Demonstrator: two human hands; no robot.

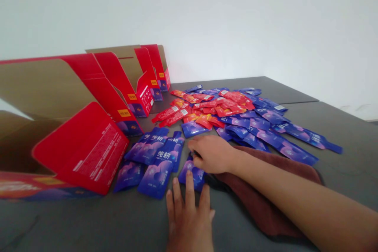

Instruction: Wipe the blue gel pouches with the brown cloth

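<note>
My left hand [189, 216] lies flat on the dark table [88, 224], fingers stretched out, fingertips on a blue pouch [191, 173]. My right hand [211, 153] reaches across from the right with fingers curled, knuckles up, resting on the far end of that same pouch; what it pinches is hidden. Left of it lies a small group of blue pouches [156, 153]. Beyond the hands spreads a heap of red pouches [206, 106] and blue pouches [265, 126].
A large open red carton [79, 149] lies on its side at the left, flap toward me. Behind it stand several more open red cartons [132, 82]. A dark red cloth [265, 201] lies under my right forearm. A white wall rises behind the table.
</note>
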